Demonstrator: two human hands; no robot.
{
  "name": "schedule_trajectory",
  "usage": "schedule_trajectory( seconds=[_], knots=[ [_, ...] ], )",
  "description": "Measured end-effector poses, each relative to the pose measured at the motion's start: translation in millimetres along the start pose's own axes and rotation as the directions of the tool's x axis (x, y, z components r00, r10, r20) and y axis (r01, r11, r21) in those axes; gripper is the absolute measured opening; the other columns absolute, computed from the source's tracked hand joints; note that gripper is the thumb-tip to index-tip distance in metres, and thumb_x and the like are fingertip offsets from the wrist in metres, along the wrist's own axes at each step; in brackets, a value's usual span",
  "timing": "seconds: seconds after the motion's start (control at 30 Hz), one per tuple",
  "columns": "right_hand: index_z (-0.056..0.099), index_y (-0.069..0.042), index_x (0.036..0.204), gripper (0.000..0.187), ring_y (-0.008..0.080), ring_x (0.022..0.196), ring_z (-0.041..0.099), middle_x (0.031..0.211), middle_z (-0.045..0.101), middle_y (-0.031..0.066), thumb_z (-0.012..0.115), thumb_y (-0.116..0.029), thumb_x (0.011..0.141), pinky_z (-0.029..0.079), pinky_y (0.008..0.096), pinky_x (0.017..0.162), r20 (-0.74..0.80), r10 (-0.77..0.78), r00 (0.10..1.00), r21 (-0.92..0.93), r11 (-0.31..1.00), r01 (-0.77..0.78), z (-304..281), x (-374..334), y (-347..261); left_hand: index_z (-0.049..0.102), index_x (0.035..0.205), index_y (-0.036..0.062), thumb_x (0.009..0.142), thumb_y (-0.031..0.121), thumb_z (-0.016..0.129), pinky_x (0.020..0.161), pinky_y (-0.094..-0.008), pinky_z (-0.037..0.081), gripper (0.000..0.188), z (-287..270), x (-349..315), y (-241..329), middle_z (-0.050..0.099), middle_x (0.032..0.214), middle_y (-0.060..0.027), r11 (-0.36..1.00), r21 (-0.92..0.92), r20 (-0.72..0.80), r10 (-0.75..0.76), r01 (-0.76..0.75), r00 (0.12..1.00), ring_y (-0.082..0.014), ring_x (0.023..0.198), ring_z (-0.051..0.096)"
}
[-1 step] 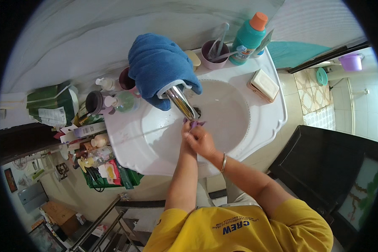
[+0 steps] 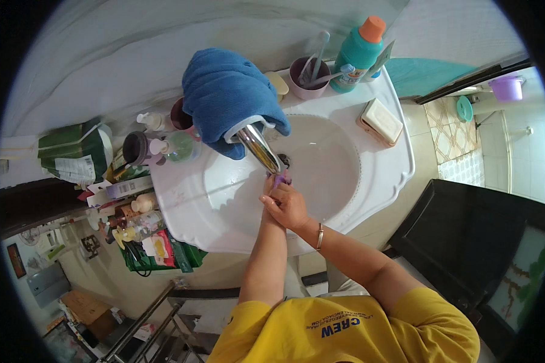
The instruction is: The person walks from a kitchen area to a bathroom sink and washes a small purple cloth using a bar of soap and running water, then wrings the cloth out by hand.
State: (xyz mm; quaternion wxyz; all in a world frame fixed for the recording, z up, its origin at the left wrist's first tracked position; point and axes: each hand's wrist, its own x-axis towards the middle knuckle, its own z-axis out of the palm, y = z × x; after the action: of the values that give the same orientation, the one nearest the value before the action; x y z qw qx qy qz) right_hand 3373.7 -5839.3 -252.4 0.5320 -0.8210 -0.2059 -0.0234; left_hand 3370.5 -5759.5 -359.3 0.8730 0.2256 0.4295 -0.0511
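A small soft-looking purple thing [image 2: 280,180], too covered to name, is bunched at my hands right under the mouth of the chrome tap [image 2: 259,149]. My right hand [image 2: 288,207] lies over the left with its fingers curled on the purple thing and its thumb pointing left. Most of my left hand [image 2: 270,181] is covered by the right; only a bit beside the purple thing shows, so its fingers cannot be read. A blue towel [image 2: 227,100] is wrapped over the tap's body. Both hands are above the white sink basin [image 2: 327,163].
On the right rim rests a soap box [image 2: 381,123]. At the back stand a toothbrush cup [image 2: 303,88] and a teal bottle [image 2: 358,57] with an orange cap. Pump bottles [image 2: 178,147] and cups crowd the left. A dark cabinet or panel [image 2: 460,236] stands right.
My right hand has turned and slid slightly down over the left, its thumb now sticking out to the left. The purple thing looks more bunched.
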Motion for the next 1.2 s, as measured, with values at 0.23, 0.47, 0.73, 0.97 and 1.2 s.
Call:
schedule_trajectory(
  seconds=[0.23,0.47,0.73,0.97,1.2],
  knots=[
    [0.064,-0.006,0.071,0.027,0.0356,0.064,0.059,0.070,0.059,0.0196,0.057,-0.031,0.079,0.047,0.0425,0.057,0.015,0.438,0.899,-0.264,0.869,-0.419,3,33,60,0.056,0.095,0.0039,0.085,0.031,0.053,0.062,-0.0305,0.047,0.030,24,-9,-5,0.058,0.088,-0.0054,0.977,0.209,-0.001,0.049,-0.048,0.999,-0.0155,0.081,0.057],
    [0.062,-0.007,0.093,0.031,0.0362,0.069,0.060,0.073,0.061,0.0173,0.052,-0.033,0.082,0.047,0.0447,0.065,0.174,0.386,0.906,-0.227,0.911,-0.344,15,30,83,0.052,0.114,0.0115,0.090,0.036,0.038,0.080,-0.0393,0.047,0.037,33,-33,-7,0.056,0.108,-0.0054,0.983,0.139,-0.180,-0.096,0.122,0.979,-0.0226,0.097,0.055],
    [0.056,-0.003,0.113,0.058,0.0373,0.098,0.055,0.108,0.056,0.0255,0.063,-0.045,0.073,0.044,0.0402,0.084,0.758,0.542,0.364,-0.423,0.832,-0.359,-19,19,84,0.054,0.111,-0.0047,0.086,0.034,0.048,0.087,-0.0330,0.042,0.047,-26,-3,47,0.055,0.114,-0.0147,0.397,0.916,-0.070,0.297,-0.056,0.952,-0.0196,0.103,0.053],
    [0.055,0.000,0.088,0.025,0.0368,0.091,0.051,0.099,0.056,0.0206,0.062,-0.012,0.067,0.044,0.0388,0.079,0.223,0.352,0.909,0.239,0.884,-0.401,-16,3,68,0.052,0.112,0.0106,0.087,0.037,0.046,0.078,-0.0359,0.049,0.037,21,-25,43,0.058,0.110,-0.0057,0.964,0.177,0.016,-0.207,0.201,0.978,-0.0230,0.097,0.057],
    [0.057,-0.004,0.080,0.018,0.0345,0.073,0.057,0.083,0.062,0.0160,0.062,-0.017,0.068,0.047,0.0349,0.064,0.116,0.500,0.858,0.013,0.863,-0.504,-6,39,32,0.057,0.101,0.0060,0.084,0.028,0.051,0.073,-0.0318,0.048,0.028,51,-23,-2,0.060,0.095,-0.0061,0.996,0.069,-0.117,0.061,-0.053,0.991,-0.0209,0.084,0.058]
  ],
)
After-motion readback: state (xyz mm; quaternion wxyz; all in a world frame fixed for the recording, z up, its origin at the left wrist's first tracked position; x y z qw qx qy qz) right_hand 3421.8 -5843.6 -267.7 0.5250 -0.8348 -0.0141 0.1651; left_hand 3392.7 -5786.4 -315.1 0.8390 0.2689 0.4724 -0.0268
